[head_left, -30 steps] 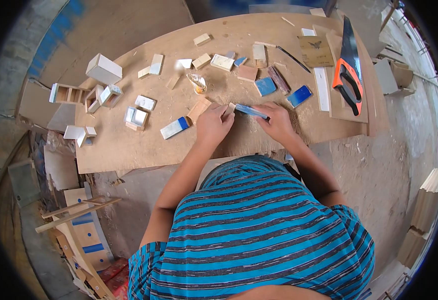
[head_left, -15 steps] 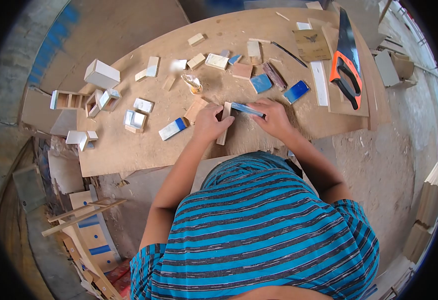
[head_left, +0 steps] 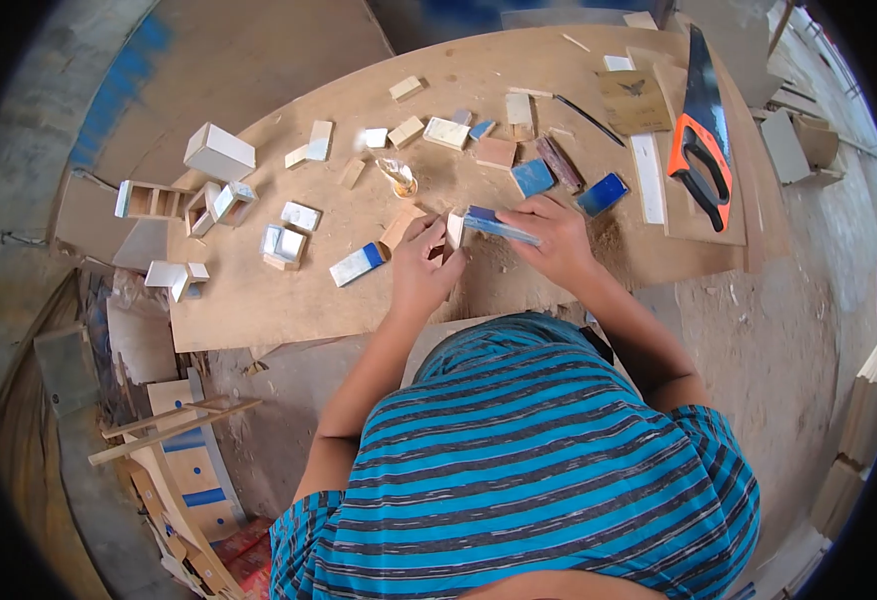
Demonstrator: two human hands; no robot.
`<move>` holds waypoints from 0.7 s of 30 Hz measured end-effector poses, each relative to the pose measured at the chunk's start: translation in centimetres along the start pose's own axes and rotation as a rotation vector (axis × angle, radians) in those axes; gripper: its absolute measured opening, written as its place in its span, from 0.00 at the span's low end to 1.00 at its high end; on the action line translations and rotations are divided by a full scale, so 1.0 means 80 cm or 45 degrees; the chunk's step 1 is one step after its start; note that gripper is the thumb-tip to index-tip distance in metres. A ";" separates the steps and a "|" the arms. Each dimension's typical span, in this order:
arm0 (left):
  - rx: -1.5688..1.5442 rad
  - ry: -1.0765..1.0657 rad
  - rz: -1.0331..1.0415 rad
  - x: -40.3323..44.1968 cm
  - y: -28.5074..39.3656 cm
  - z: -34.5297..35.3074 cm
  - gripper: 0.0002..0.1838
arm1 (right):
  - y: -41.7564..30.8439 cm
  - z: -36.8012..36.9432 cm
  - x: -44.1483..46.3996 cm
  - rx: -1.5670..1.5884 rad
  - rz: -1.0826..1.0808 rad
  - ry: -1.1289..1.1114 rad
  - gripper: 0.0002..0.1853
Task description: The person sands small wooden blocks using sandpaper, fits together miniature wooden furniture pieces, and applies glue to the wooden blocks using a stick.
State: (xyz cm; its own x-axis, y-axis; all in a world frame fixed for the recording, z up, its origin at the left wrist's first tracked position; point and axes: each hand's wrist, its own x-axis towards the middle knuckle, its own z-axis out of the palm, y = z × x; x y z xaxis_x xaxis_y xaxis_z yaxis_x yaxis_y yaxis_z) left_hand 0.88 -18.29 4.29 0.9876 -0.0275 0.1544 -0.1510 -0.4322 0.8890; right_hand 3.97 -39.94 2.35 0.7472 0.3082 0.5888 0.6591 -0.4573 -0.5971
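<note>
My left hand grips a small pale wood piece near the front of the wooden table. From the right, my right hand holds a blue flat block, and its left end meets the wood piece. A plain wood block lies just behind my left hand. To its left rests a white block with a blue end. Two more blue blocks, one light and one dark, lie beyond my right hand.
An orange-handled saw lies at the right beside a brown sheet and a white strip. Small box shapes stand at the left. A small cup and several loose blocks are farther back.
The wood piece, earlier lying lengthwise toward my body, now shows a tilted face between my left fingers. The blue block's wide face has turned more into view. The camera view has shifted slightly.
</note>
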 end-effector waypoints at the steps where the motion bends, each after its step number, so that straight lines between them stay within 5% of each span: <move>1: -0.078 0.003 0.035 -0.003 -0.001 -0.003 0.25 | -0.006 -0.005 0.002 -0.017 -0.055 0.032 0.21; 7: -0.712 -0.066 -0.083 -0.025 0.022 -0.026 0.27 | -0.045 -0.035 0.016 -0.019 -0.256 0.172 0.21; 21: -0.759 -0.076 0.222 -0.049 0.084 -0.052 0.36 | -0.095 -0.072 0.034 0.129 -0.445 0.120 0.24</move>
State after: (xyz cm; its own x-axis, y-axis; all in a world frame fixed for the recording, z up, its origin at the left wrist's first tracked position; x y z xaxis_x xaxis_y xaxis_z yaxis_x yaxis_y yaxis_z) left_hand -4.19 -17.30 11.44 0.9444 -0.1101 0.3100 -0.2909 0.1602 0.9432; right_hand 0.46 -40.43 11.64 0.4678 0.3510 0.8112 0.8815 -0.2519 -0.3994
